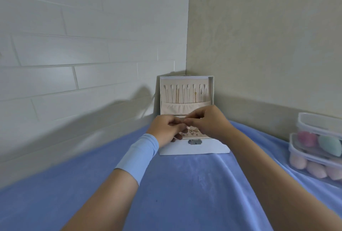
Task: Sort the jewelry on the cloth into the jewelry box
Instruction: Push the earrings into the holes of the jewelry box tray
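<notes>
A white jewelry box (194, 148) stands open on the blue cloth (185, 184) in the wall corner. Its raised lid (187, 93) holds several necklaces on hooks above a beige pocket. Small earrings (192, 133) lie in the tray of the base. My left hand (167, 130) and my right hand (207, 121) meet over the tray, fingertips pinched together on something tiny between them; the piece itself is too small to make out. A light blue band wraps my left wrist.
Two stacked clear plastic containers (318, 145) of pink, red and green makeup sponges sit on the cloth at the right. A white brick-pattern wall runs along the left and a beige wall stands behind the box.
</notes>
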